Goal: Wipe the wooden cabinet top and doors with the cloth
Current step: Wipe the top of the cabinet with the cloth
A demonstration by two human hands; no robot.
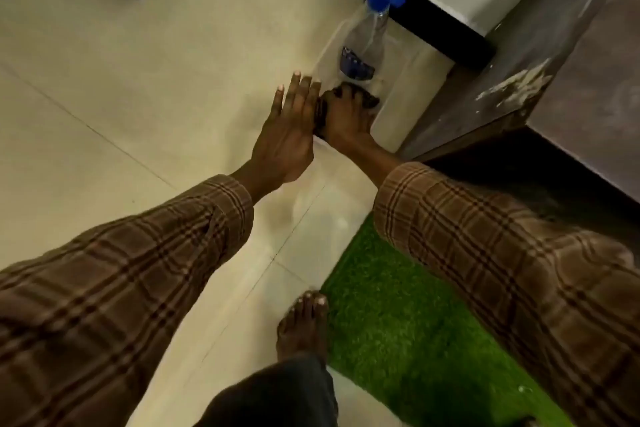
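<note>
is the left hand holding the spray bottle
No, the open left hand is flat and empty; the clear blue-topped spray bottle stands on the tiled floor.

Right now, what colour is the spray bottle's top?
Blue; the spray bottle shows it in the head view.

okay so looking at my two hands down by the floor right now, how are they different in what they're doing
The right hand is curled down onto the dark cloth on the floor tiles, beside the spray bottle; the left hand holds nothing. The left hand's fingers are straight and spread, the right hand's are bent around the cloth. The left hand sits beside the cloth, not on it. Both reach forward from brown plaid sleeves, side by side.
</note>
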